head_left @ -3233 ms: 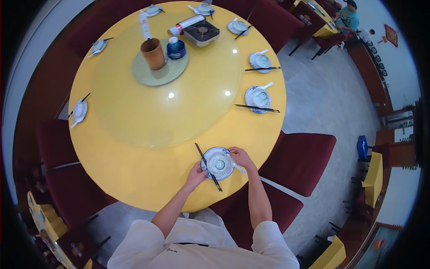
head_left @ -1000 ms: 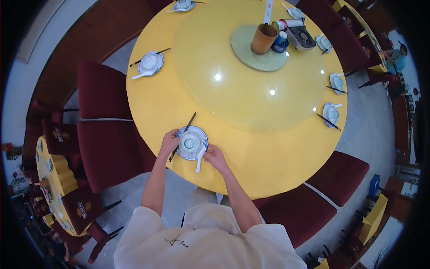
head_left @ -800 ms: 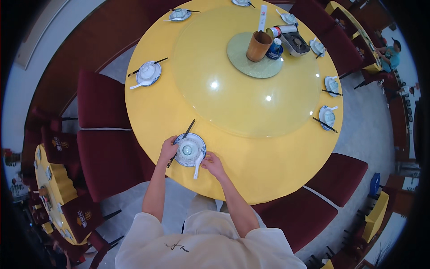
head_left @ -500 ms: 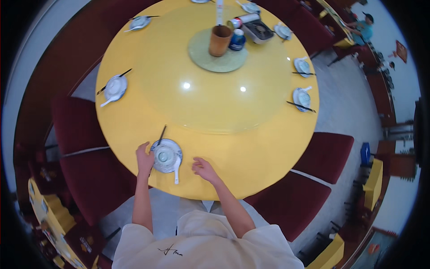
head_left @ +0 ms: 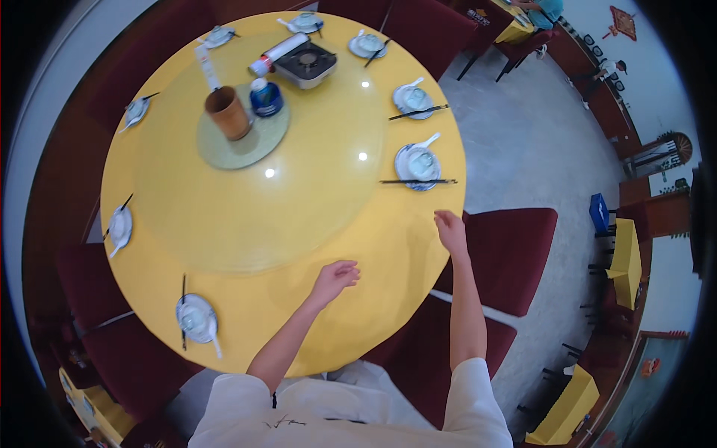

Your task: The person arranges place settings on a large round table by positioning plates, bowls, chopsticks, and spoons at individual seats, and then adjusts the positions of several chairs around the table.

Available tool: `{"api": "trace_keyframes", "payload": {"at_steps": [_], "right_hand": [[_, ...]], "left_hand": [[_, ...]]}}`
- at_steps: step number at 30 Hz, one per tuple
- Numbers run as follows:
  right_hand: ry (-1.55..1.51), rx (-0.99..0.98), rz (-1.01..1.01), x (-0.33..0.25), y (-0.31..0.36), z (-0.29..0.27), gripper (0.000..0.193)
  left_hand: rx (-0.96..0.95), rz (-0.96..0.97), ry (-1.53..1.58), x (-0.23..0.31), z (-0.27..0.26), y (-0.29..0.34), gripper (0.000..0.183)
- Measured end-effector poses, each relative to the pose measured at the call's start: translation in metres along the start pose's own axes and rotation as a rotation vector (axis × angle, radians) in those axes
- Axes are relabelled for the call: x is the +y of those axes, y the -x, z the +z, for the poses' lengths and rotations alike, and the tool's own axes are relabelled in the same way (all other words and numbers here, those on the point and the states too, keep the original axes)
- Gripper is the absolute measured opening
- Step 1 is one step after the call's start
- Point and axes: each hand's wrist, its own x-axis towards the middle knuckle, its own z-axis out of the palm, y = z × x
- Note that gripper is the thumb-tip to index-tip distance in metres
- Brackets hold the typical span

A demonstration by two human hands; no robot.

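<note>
The right hand (head_left: 451, 230) and left hand (head_left: 334, 282) have loose, bent fingers, holding nothing. Past the right hand, black chopsticks (head_left: 418, 181) cross the near side of a plate (head_left: 404, 170) with a bowl (head_left: 423, 163). Farther off, a brown cup (head_left: 228, 115) stands by a blue jar (head_left: 267, 100).

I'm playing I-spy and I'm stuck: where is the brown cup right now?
In the head view, the brown cup stands in the upper left, on the round green tray, just left of the blue jar.
</note>
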Motion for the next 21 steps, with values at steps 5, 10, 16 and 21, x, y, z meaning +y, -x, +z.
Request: {"api": "trace_keyframes", "payload": {"at_steps": [5, 10, 16, 21], "right_hand": [[0.132, 0.077, -0.073, 0.038, -0.138, -0.031, 0.024], [0.191, -0.016, -0.002, 0.06, -0.219, 0.002, 0.027], [0.162, -0.16, 0.089, 0.081, -0.238, 0.012, 0.028], [0.092, -0.177, 0.086, 0.086, -0.237, 0.02, 0.026]], "left_hand": [[0.23, 0.377, -0.492, 0.042, 0.087, -0.165, 0.031], [0.269, 0.52, -0.566, 0.088, 0.092, -0.283, 0.036], [0.267, 0.335, -0.74, 0.094, 0.111, -0.328, 0.038], [0.237, 0.36, -0.717, 0.092, 0.11, -0.326, 0.035]]}}
